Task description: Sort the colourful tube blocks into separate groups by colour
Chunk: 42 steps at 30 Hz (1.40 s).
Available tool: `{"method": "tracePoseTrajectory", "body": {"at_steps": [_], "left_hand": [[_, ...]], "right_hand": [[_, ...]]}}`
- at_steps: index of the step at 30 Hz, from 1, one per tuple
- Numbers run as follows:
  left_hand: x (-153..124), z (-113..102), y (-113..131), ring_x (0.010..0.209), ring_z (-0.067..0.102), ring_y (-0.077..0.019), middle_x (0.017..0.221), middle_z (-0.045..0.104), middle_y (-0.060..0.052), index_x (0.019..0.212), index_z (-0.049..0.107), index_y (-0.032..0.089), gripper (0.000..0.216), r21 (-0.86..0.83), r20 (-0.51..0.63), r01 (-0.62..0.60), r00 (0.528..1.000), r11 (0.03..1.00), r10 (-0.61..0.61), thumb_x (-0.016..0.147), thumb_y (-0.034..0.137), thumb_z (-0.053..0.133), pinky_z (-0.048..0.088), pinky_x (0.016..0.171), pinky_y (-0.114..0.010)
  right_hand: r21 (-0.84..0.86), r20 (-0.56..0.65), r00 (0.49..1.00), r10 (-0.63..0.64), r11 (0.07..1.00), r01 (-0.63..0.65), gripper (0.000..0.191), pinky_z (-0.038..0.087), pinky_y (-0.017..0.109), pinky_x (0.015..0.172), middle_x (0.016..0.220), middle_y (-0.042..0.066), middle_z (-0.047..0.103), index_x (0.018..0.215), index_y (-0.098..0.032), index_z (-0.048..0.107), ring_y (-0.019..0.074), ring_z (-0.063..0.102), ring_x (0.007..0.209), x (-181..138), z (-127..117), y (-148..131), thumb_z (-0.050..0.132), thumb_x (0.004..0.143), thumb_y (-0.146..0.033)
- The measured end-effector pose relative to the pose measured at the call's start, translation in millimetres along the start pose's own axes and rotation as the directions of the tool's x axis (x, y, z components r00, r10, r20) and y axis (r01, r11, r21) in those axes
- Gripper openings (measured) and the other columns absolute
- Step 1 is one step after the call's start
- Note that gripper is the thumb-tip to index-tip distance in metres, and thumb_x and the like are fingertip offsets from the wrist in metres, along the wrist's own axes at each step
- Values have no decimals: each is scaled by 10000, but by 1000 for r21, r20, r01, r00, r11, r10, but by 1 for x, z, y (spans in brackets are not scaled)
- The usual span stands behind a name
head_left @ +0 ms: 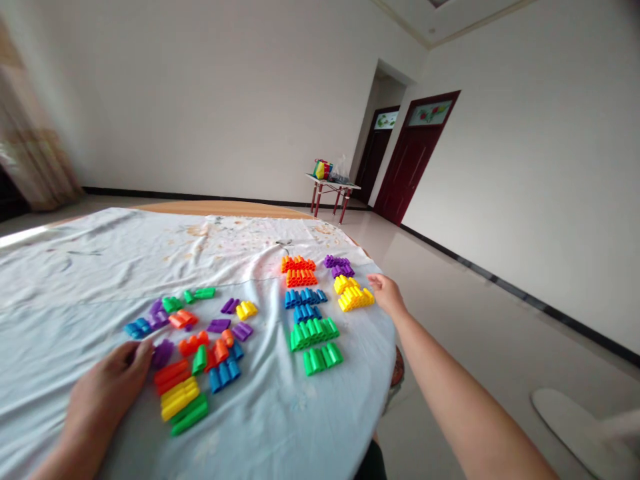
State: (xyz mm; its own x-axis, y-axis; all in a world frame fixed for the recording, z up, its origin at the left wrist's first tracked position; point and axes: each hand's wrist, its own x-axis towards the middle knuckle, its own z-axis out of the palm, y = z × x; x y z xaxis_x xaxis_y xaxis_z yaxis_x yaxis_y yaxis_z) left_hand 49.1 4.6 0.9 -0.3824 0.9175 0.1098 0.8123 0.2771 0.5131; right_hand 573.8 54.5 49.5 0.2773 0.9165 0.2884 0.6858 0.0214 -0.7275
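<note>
"Where are the hands?"

"One at each side of the tabletop (pixel 225 209), which is mostly draped in a pale cloth (pixel 280 427). The left hand (pixel 107 383) is over the near left part, with its fingertips right by a purple piece (pixel 163 353)."

"Is it gripping that piece?"

"I can't tell; the spot is blurred, and I can't make out whether they touch. The thumb and forefinger tips are close to each other."

"What else lies around there?"

"A loose scatter of coloured tube-shaped pieces. Nearest the person, a red group (pixel 171 377), a yellow group (pixel 180 399) and a green group (pixel 190 415) lie side by side. A blue group (pixel 225 375) is just to their right."

"And the right hand?"

"The right hand (pixel 389 295) is at the table's right edge, just beside the yellow rows (pixel 356 297). Its fingers are bent, but whether they're apart or pressed on something, I can't tell."

"Those rows look sorted."

"By colour, yes. The purple rows (pixel 342 271) lie beyond the yellow. Left of these, running toward the person, come the orange rows (pixel 301 277), then the blue rows (pixel 305 298), then the green rows (pixel 315 333)."
</note>
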Motion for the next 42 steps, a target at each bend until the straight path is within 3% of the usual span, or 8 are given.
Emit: {"method": "tracePoseTrajectory", "body": {"at_steps": [4,8,14,23,27,32,38,42], "left_hand": [[-14,-13,18,768,562,-214,830,640,-88,950,607,181,436,37,54,33,998,999,-35,801,498,347,348,577,-241],[-18,-13,20,743,553,-186,802,628,-68,900,600,189,453,20,40,7,999,1000,-8,815,520,302,333,578,-236],[-18,-9,16,697,552,-182,745,625,-63,839,601,197,434,9,-4,0,1000,1000,0,812,506,298,326,553,-247],[-18,-10,16,687,551,-182,728,620,-49,809,600,213,415,-23,-7,-2,1000,1000,2,798,513,314,327,546,-250],[-17,-9,14,698,555,-187,742,625,-52,818,603,212,414,-36,-7,2,1000,999,-2,795,511,317,330,547,-252],[-19,-10,15,709,555,-185,753,627,-54,821,602,207,418,-42,-3,5,1000,999,-5,798,509,314,331,562,-255],[-20,-11,17,712,556,-182,757,628,-50,825,603,207,413,-39,5,11,1000,999,-11,804,499,312,329,560,-248],[-20,-13,18,715,551,-182,760,624,-52,850,597,201,416,-25,27,14,1000,1000,-13,808,506,318,324,562,-241]], "right_hand": [[102,22,975,-223,970,220,369,470,304,855,1026,64,640,1038,-182,609,172,595,924,-32,33,-56,405,749,-76],[263,201,828,-523,843,469,326,477,279,802,974,45,631,1000,-202,630,150,587,878,-85,85,-120,425,772,-89],[378,453,607,-653,757,533,274,423,299,901,977,37,619,1016,-212,628,166,560,962,-145,148,-165,587,751,-154],[233,461,591,-662,733,639,330,421,363,906,1060,60,533,1024,-242,612,220,504,1015,-162,171,-155,700,713,-307],[287,445,540,-714,685,669,279,415,323,905,1063,48,556,995,-238,619,195,524,1011,-163,167,-152,682,742,-337],[336,429,585,-688,723,604,287,409,308,909,1036,59,584,979,-217,631,188,527,1015,-162,154,-154,651,762,-404],[335,520,529,-670,730,595,496,371,310,966,1125,60,557,1117,-231,594,199,504,1066,-159,148,-150,732,659,-364],[322,536,510,-673,721,613,453,379,308,946,1036,43,604,1115,-236,599,188,534,1009,-157,149,-147,706,679,-289]]}}
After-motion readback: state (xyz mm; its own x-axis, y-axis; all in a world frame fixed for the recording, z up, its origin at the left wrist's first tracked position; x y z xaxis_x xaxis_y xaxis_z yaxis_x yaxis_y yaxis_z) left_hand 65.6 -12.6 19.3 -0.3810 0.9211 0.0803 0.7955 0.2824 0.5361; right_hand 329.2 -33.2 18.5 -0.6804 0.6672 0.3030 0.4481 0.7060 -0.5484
